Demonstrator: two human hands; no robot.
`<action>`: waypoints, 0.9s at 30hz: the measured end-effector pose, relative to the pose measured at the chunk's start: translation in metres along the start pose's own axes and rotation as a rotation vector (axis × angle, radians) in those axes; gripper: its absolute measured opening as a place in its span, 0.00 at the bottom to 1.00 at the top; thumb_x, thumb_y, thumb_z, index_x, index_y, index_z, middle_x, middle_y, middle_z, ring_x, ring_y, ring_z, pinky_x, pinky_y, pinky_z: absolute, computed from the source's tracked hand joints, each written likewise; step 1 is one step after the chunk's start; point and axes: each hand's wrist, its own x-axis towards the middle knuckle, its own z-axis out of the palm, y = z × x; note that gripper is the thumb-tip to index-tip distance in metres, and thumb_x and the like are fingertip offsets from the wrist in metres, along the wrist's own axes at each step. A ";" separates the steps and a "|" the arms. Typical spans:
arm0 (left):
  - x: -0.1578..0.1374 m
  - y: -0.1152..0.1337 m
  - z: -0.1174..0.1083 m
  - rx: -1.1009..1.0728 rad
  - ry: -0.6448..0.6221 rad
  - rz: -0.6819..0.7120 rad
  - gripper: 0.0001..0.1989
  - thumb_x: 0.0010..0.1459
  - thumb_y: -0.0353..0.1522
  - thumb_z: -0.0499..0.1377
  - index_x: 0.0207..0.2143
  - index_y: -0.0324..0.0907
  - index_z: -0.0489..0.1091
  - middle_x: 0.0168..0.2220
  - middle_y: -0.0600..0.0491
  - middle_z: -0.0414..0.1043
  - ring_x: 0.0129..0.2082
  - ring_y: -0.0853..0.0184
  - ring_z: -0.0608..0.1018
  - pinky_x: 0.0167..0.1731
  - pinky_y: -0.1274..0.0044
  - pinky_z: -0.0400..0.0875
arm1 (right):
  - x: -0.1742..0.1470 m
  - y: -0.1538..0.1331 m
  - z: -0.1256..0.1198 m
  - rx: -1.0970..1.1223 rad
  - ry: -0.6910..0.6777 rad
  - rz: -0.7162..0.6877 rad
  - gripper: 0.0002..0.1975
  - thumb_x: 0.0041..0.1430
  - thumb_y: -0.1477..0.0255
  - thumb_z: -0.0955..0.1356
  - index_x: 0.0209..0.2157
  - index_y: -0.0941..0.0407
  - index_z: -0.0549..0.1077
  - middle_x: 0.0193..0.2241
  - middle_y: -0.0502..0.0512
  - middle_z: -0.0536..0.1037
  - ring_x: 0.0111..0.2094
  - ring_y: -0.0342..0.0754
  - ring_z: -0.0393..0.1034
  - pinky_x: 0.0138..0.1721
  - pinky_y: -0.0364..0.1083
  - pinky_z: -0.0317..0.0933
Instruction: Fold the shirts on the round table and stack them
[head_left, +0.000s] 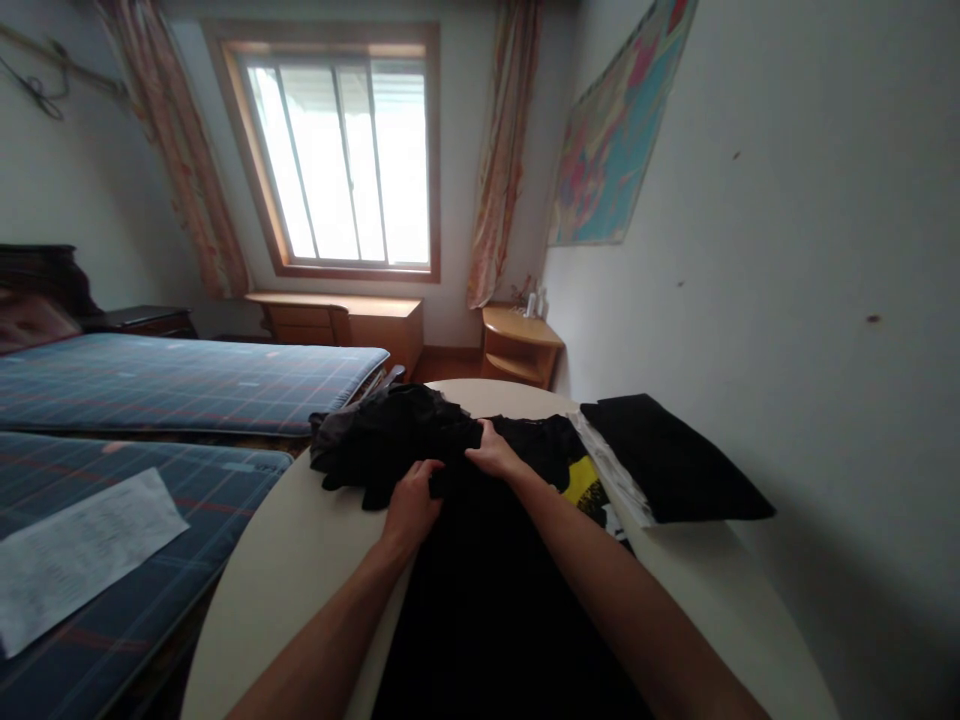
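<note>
A long black garment [495, 590] stretches over the round table from its far middle down to the near edge; its exact kind does not show. My left hand [415, 500] is closed on its left side, fingers curled into the dark cloth. Farther forward, my right hand [496, 452] pinches the upper right part of the same cloth. Just beyond my left hand lies a crumpled heap of black clothes [390, 430]. Beside my right hand, partly behind my forearm, is a black shirt with a yellow and white print [581, 482].
Right of the shirt, a flat black folded cloth [667, 455] lies beside white material [611, 465] on the cream round table [277, 580]. Plaid mattresses [187, 380] stand to the left, one carrying a paper sheet [90, 560]. A wooden desk [382, 315] is below the window.
</note>
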 end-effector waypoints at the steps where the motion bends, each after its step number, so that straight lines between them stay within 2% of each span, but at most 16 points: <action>1: 0.000 -0.001 0.000 -0.010 0.002 -0.008 0.23 0.50 0.17 0.56 0.48 0.42 0.71 0.47 0.49 0.74 0.46 0.62 0.77 0.47 0.74 0.68 | 0.000 0.000 -0.002 -0.012 0.017 0.012 0.38 0.50 0.73 0.72 0.62 0.59 0.58 0.46 0.62 0.78 0.46 0.54 0.74 0.49 0.47 0.64; 6: 0.000 -0.003 -0.003 -0.030 -0.047 -0.068 0.19 0.53 0.20 0.57 0.46 0.43 0.70 0.43 0.50 0.77 0.43 0.62 0.79 0.45 0.73 0.68 | 0.001 0.008 -0.023 -0.074 0.080 0.075 0.32 0.56 0.75 0.64 0.63 0.61 0.56 0.50 0.65 0.76 0.46 0.52 0.74 0.46 0.46 0.65; 10: 0.001 0.000 -0.007 -0.060 -0.071 -0.112 0.14 0.54 0.21 0.57 0.41 0.43 0.71 0.39 0.53 0.78 0.38 0.66 0.79 0.40 0.77 0.68 | -0.008 0.013 -0.034 -0.160 0.050 0.043 0.30 0.53 0.75 0.68 0.59 0.60 0.63 0.48 0.63 0.76 0.46 0.52 0.73 0.48 0.47 0.64; 14: 0.002 0.000 -0.012 -0.062 -0.098 -0.133 0.13 0.54 0.21 0.57 0.39 0.43 0.74 0.34 0.54 0.78 0.34 0.67 0.78 0.35 0.78 0.66 | -0.020 0.013 -0.032 -0.245 0.014 0.006 0.33 0.49 0.77 0.70 0.59 0.57 0.64 0.50 0.62 0.75 0.49 0.54 0.72 0.49 0.47 0.63; 17: 0.002 0.000 -0.015 -0.045 -0.123 -0.135 0.13 0.54 0.21 0.56 0.36 0.43 0.77 0.31 0.55 0.77 0.31 0.67 0.77 0.34 0.79 0.66 | -0.025 0.011 -0.033 -0.296 -0.021 0.017 0.29 0.49 0.78 0.69 0.55 0.55 0.70 0.48 0.60 0.77 0.49 0.54 0.73 0.47 0.47 0.64; 21: 0.001 0.004 -0.014 -0.039 -0.122 -0.130 0.12 0.56 0.23 0.56 0.34 0.43 0.78 0.33 0.53 0.79 0.32 0.67 0.78 0.35 0.78 0.66 | -0.023 0.006 -0.036 -0.353 0.005 0.038 0.18 0.53 0.69 0.69 0.47 0.56 0.75 0.44 0.64 0.79 0.48 0.60 0.73 0.47 0.54 0.64; 24: -0.001 0.009 -0.012 -0.028 -0.095 -0.117 0.10 0.60 0.29 0.56 0.34 0.42 0.78 0.35 0.50 0.79 0.35 0.65 0.79 0.37 0.77 0.66 | -0.015 0.000 -0.032 -0.360 0.063 0.011 0.21 0.56 0.63 0.69 0.50 0.56 0.72 0.48 0.65 0.77 0.52 0.62 0.70 0.51 0.56 0.61; 27: -0.003 0.012 -0.010 0.001 -0.069 -0.072 0.13 0.64 0.36 0.56 0.32 0.41 0.78 0.36 0.49 0.79 0.36 0.64 0.79 0.39 0.75 0.66 | -0.001 -0.003 -0.022 -0.318 0.093 -0.002 0.25 0.59 0.58 0.68 0.54 0.57 0.69 0.50 0.65 0.77 0.52 0.59 0.70 0.50 0.53 0.62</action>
